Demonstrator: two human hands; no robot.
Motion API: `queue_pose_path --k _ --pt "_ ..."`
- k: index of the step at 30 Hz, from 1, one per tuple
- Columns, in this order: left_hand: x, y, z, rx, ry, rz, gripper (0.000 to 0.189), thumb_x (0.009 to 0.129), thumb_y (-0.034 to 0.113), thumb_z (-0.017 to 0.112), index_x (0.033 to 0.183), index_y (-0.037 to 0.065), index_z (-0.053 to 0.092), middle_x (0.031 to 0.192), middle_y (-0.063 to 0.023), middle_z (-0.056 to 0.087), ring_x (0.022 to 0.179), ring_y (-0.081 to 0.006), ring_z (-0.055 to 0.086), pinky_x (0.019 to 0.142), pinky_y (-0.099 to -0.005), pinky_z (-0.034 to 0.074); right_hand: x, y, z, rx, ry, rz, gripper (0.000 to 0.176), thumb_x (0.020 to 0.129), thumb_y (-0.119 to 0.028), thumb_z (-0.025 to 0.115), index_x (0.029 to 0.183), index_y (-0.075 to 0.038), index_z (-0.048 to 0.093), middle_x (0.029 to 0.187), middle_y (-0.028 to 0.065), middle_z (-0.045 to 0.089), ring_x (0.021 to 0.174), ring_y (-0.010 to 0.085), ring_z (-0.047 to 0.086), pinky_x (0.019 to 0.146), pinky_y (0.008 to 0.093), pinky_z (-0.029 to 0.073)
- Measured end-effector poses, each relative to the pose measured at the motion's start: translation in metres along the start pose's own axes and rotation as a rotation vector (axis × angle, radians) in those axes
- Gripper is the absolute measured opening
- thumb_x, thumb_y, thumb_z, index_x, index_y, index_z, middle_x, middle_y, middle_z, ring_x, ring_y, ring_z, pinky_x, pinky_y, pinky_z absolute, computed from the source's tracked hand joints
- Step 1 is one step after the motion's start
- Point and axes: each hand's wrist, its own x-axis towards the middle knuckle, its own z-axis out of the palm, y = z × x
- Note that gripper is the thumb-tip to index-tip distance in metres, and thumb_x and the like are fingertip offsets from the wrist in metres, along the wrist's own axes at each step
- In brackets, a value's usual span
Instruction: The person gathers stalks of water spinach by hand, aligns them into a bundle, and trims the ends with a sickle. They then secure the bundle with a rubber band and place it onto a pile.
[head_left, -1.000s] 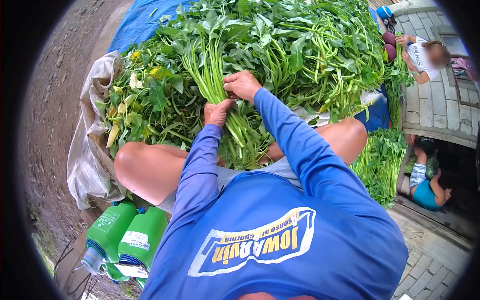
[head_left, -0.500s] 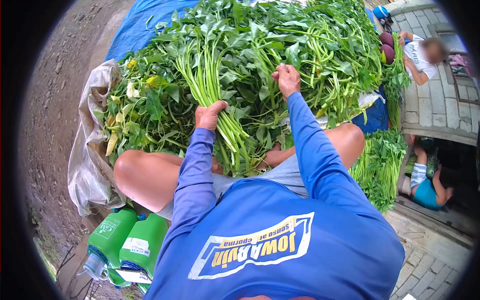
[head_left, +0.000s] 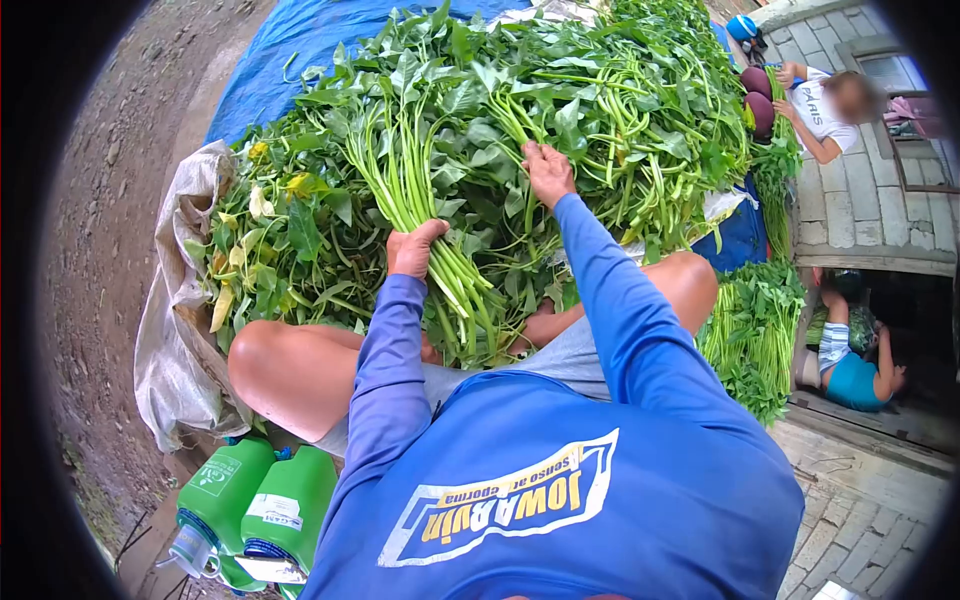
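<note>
Bright, diffuse daylight, soft shadows. Fisheye view, heavy edge curvature, black vignette at corners. Leafy greens [head_left: 470, 150] fairly sharp; doorway [head_left: 910, 330] at right dark, detail lost; one face blurred.

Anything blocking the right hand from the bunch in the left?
Nothing solid is visible between the right hand and the bunch of greens in the left hand; only leaves and stems of the pile lie in that gap.

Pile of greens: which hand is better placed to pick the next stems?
Likely the right hand: its fingers are at stems in the pile, while the left hand holds a bunch.
</note>
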Motion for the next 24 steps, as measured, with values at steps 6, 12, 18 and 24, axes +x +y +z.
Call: queue_pose_path --k 6,12,18,24 --pt "0.006 -0.003 0.002 -0.002 -0.016 -0.002 0.022 0.077 0.009 0.080 0.093 -0.003 0.072 0.080 -0.0083 0.071 0.066 -0.0189 0.068 0.064 -0.0327 0.057 -0.010 -0.028 -0.047 0.121 -0.089 -0.019 0.033 0.104 -0.033 0.063 0.108 -0.004 0.077 0.103 0.0065 0.074 0.092 0.0155 0.063 0.087 0.0309 0.051" --pt "-0.002 0.006 0.007 -0.028 -0.021 -0.036 0.023 0.077 0.010 0.080 0.094 -0.004 0.073 0.081 -0.0087 0.072 0.067 -0.0188 0.069 0.066 -0.0324 0.057 -0.065 -0.123 -0.084 0.483 -0.415 -0.041 0.026 0.102 -0.019 0.065 0.115 0.002 0.071 0.104 0.0080 0.073 0.092 0.0112 0.063 0.085 0.0256 0.052" --pt "-0.012 0.018 0.007 0.017 -0.034 -0.098 0.030 0.080 0.015 0.079 0.099 -0.007 0.074 0.076 -0.0097 0.071 0.067 -0.0220 0.071 0.066 -0.0336 0.058 -0.071 -0.156 -0.072 0.176 -0.362 -0.247 0.031 0.091 -0.020 0.075 0.111 0.004 0.075 0.098 0.0052 0.076 0.090 0.0112 0.067 0.086 0.0254 0.053" --pt "-0.006 0.009 0.004 -0.040 -0.043 -0.053 0.023 0.080 0.015 0.081 0.091 -0.004 0.073 0.077 -0.0102 0.072 0.062 -0.0215 0.069 0.063 -0.0336 0.058 -0.074 -0.127 -0.074 -0.087 -0.098 -0.354 0.030 0.085 -0.022 0.078 0.103 0.002 0.079 0.087 0.0078 0.076 0.081 0.0121 0.067 0.080 0.0274 0.054"
